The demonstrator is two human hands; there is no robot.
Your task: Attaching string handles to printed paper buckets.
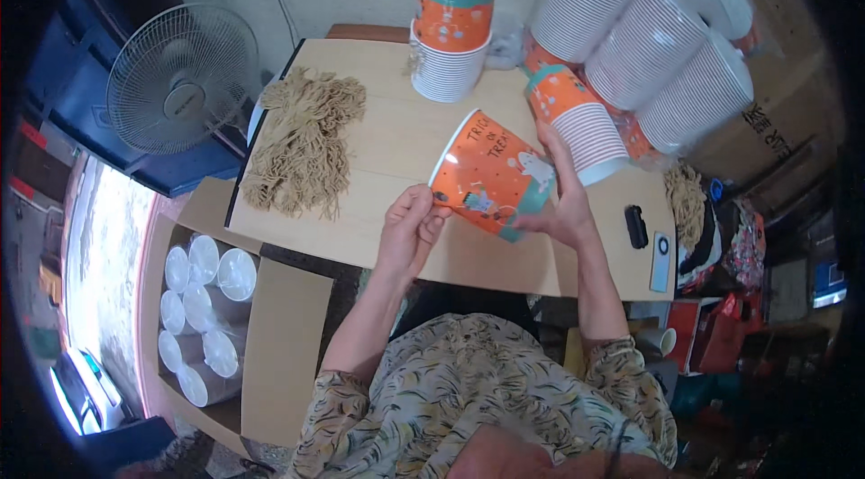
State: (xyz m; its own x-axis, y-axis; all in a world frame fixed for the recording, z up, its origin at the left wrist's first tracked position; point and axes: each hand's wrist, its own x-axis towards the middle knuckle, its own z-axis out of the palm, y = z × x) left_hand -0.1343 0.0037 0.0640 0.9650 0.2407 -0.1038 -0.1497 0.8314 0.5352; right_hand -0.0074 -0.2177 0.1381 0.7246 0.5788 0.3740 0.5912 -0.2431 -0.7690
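Observation:
Above the near part of the table, I hold an orange paper bucket [494,174] tilted on its side. Its white rim faces left and its teal base points to the lower right; cartoon figures and dark lettering cover the wall. My right hand [566,204] wraps round the base end, thumb below and fingers above. At the lower edge of the rim, the fingers of my left hand [413,225] are pinched together against the bucket; whether a cord is also between them cannot be made out. To the left lies a heap of beige twisted cords [306,145].
Nested buckets stand upside down in a stack [450,60] at the back. More stacks [653,42] in clear plastic crowd the right, beside a lying stack [577,123]. An open carton [288,335] holds wrapped stacks at lower left. A fan [183,82] stands beyond the table's left edge.

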